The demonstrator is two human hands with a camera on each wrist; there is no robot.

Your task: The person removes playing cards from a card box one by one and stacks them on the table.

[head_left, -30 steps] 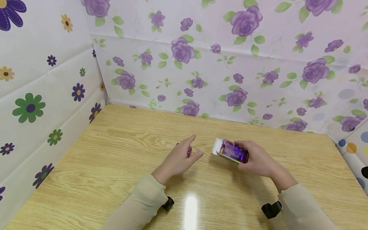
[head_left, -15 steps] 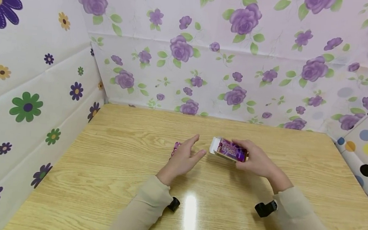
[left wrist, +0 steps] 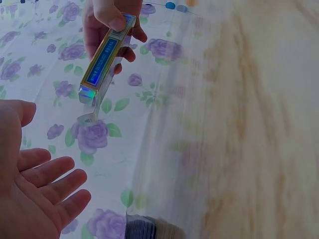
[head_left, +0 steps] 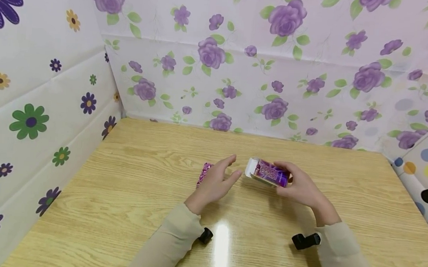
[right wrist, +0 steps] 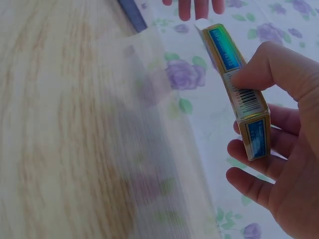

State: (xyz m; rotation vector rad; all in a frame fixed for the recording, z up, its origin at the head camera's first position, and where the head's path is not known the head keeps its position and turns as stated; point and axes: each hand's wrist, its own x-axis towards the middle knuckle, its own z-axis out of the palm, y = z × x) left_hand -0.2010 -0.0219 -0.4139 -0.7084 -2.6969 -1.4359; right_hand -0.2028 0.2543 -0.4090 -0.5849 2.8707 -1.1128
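Because the right hand (head_left: 300, 185) grips it by its closed end, the slim, glossy purple cardboard box (head_left: 270, 173) has its white end flap (head_left: 251, 167) uncovered and turned toward the left hand (head_left: 214, 181). The box appears lifted, with a shadow on the tabletop below it. The right wrist view shows the thumb pressed on the barcoded narrow side and fingers on the opposite side, a clamp that seems meant to steady the box without covering its mouth.

The left hand holds nothing: its fingers are apart and the palm faces the box, probably so that the flap stays unobstructed. Partly hidden behind that hand, the stack of magenta-and-white patterned cards (head_left: 203, 173) lies flat on the pale wood-grain table (head_left: 121, 209), where the surface itself supports it; whether the hand touches it, I cannot tell.

Farther out, the beige sleeves (head_left: 168, 239) end short of the wrists, apparently leaving both hands unhindered. Behind the table hangs a white sheet printed with purple roses (head_left: 245, 76).
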